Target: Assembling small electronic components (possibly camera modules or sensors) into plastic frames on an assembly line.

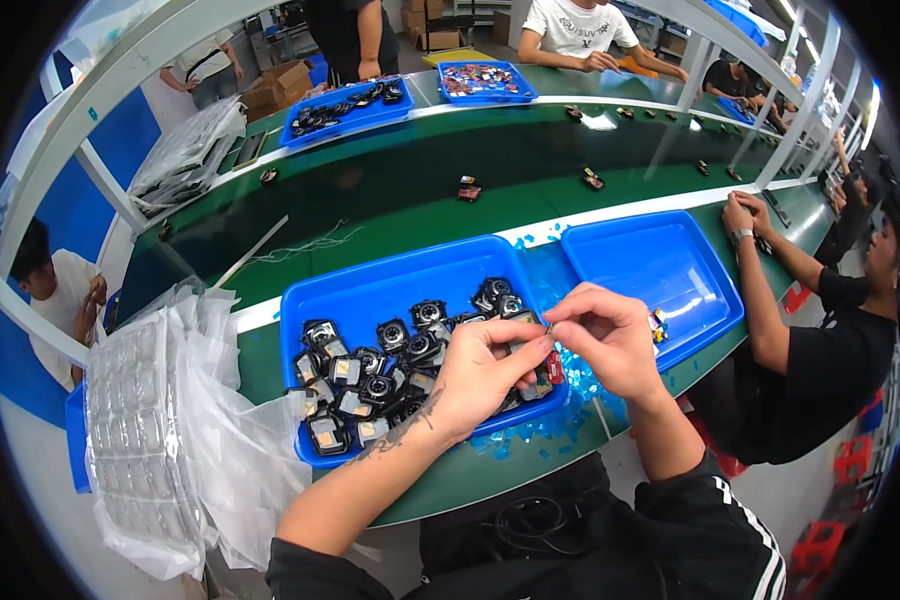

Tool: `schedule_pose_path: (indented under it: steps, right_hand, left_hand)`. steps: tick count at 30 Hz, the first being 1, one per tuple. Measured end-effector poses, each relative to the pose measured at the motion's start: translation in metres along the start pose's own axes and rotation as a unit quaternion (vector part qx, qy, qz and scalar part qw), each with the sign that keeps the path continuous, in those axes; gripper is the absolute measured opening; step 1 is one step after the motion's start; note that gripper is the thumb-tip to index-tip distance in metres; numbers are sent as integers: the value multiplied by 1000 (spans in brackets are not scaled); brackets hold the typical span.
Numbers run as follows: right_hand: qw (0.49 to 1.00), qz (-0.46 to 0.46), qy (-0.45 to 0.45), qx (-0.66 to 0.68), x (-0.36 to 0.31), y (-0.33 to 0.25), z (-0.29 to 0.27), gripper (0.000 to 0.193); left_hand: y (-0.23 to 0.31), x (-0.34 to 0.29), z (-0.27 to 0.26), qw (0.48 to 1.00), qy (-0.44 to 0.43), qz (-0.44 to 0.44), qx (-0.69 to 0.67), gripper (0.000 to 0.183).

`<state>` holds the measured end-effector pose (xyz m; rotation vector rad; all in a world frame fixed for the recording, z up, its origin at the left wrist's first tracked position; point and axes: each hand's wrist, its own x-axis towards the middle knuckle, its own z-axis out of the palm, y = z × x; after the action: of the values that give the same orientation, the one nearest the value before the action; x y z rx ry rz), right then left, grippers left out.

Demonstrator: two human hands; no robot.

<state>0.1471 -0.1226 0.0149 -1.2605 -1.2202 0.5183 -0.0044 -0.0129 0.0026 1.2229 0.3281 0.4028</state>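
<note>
Plastic, clear and crinkled, makes up the stack of moulded packs [135,415] at my far left, beside the green tabletop [440,490]. Next comes a blue tray [395,283], its lower part crowded with black units [392,334]; some show a round lens-like face, others a grey one with a tan patch. My left hand [482,368] is over this tray's right side, thumb and forefinger pressed together at the tips. A red piece [555,366] shows just beneath those fingers; I cannot tell whether I hold it or it lies in the tray. My right hand [610,338] meets the left, and between the two pinches sits a small piece [550,330], too tiny to make out. Blue film bits [540,425] litter the tabletop below and beyond my hands, so I judge plenty of these have been handled already. Further right, a second blue tray [650,262] is mostly bare, with only a few coloured parts [658,325] near my right hand. Going by the full tray against the sparse one, I'd guess much is left. At the far right, a co-worker's hands [748,218] are near the tabletop's edge.
</note>
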Motion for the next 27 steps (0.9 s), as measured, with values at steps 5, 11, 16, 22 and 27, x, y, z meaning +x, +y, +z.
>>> schedule_pose_path:
  steps: [5,11,16,22,27]
  right_hand:
    - [998,15,-43,-49,2,-4,-3,14]
    - [995,-21,98,-25,4,2,-7,13]
    - [963,-71,55,-252,4,-13,7,16]
    - [975,-62,36,-211,8,-13,16,19]
    - [977,-4,78,-196,11,-24,23,13]
  left_hand:
    - [0,0,-1,1000,3,4,8,21]
    - [-3,5,-5,997,14,65,30,35]
    - [-10,13,-13,985,85,150,-18,39]
    - [-6,6,-4,989,39,127,-62,44]
    - [-8,6,-3,989,31,143,-14,46]
